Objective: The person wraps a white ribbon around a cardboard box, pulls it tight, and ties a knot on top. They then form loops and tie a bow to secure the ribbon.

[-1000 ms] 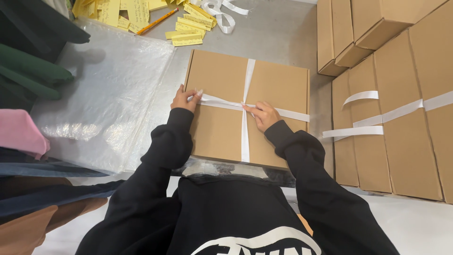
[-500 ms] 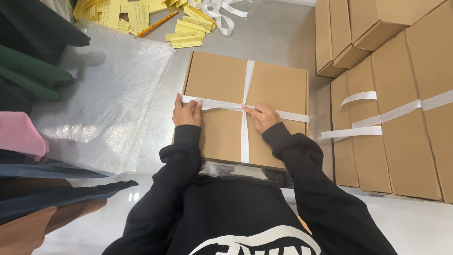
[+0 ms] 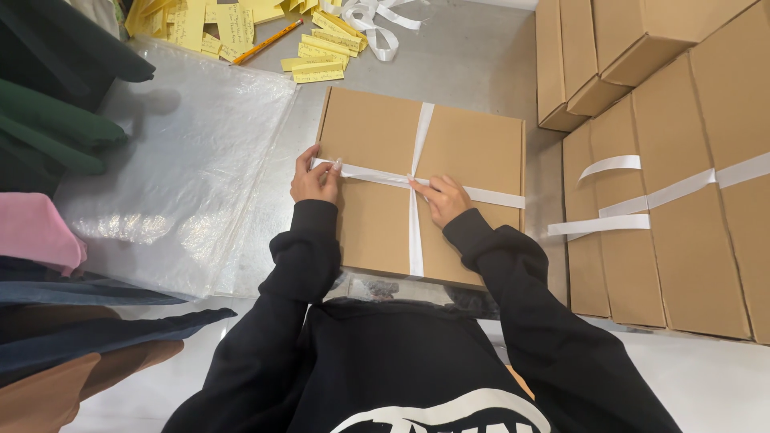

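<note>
A flat brown cardboard box lies on the grey desk right in front of the person, with a white ribbon crossed over its lid, one strand running near to far and the other left to right. The left hand sits at the box's left edge, fingers curled and pinching the ribbon where it wraps over the side. The right hand rests on the lid just right of the crossing, fingers pressed down narrowly on the ribbon there (whether it grips or only pins the strand, I cannot tell). Both arms are in black sleeves.

To the left of the box lies a clear plastic sheet, and beyond that a pile of folded clothes in green, pink and dark colours. At the far side are yellow paper slips, a pencil and loose white ribbon. On the right stand more cardboard boxes, some tied with ribbon.
</note>
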